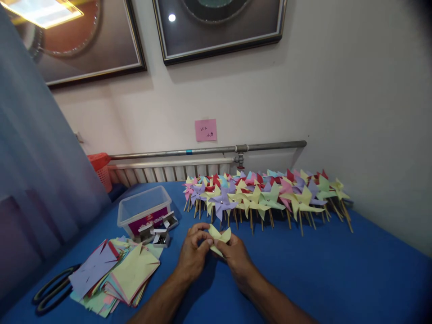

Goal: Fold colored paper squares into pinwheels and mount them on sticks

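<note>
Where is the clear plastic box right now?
The clear plastic box sits on the blue table, left of the hands, behind the stack of paper squares.

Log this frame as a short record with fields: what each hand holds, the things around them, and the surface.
left hand: left hand pinches the folded yellow paper piece from the left
right hand: right hand grips the same piece from the right
surface: blue table
left of hands: stack of cut paper squares, mixed colours; black scissors at the table's edge
behind the stack: clear plastic box; small opened boxes beside it
behind hands: row of finished paper pinwheels on wooden sticks
wall: pink note
</note>
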`<state>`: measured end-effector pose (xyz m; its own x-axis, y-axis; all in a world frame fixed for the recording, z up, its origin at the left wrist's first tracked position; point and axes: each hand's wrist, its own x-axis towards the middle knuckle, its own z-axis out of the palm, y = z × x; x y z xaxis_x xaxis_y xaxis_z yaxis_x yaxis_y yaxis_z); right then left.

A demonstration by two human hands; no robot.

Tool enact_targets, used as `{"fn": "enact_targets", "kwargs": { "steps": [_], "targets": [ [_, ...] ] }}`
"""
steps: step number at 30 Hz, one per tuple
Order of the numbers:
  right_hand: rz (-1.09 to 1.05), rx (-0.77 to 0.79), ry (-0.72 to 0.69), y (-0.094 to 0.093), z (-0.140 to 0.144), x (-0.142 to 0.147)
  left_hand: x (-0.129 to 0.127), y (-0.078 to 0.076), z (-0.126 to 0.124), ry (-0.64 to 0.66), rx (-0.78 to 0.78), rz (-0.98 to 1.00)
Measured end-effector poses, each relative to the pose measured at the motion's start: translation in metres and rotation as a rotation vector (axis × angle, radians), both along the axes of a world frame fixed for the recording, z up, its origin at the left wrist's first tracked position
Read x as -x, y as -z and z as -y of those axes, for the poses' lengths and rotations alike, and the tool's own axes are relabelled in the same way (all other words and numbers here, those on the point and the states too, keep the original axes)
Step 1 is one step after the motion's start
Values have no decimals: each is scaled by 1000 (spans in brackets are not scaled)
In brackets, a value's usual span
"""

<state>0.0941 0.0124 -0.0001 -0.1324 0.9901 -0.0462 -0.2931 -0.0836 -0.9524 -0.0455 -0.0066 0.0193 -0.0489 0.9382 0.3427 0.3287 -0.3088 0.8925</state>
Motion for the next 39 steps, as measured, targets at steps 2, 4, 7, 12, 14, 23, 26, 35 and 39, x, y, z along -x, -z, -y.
{"fn": "enact_targets", "kwargs": {
  "steps": [2, 4, 7, 12, 14, 23, 26, 35, 39],
  "targets": [
    [-12, 4, 1, -1, 0, -1, 0, -1, 0, 1, 7, -1],
    [-13, 0, -5, -2, 0, -2, 0, -2, 1, 7, 20, 6],
    [0, -18, -8, -4, -1, -3, 1, -3, 1, 11, 29, 8],
    [31, -22, -26, -5, -1, -5, -1, -2, 1, -32, 0, -15],
    [25, -20, -35, -6, -1, -5, -2, -1, 1, -46, -27, -34],
    [-8, -34, -124, -10, -1, -6, -3, -3, 5, -81, -55, -155],
    [8, -40, -124, -8, -3, -6, -4, -4, 6, -94, -58, -164],
    [74, -105, -79, -9, -3, -6, -4, -5, 8, -112, -66, -205],
    [63, -102, -80, -6, -4, -5, -2, -5, 9, -98, -77, -224]
  ]
}}
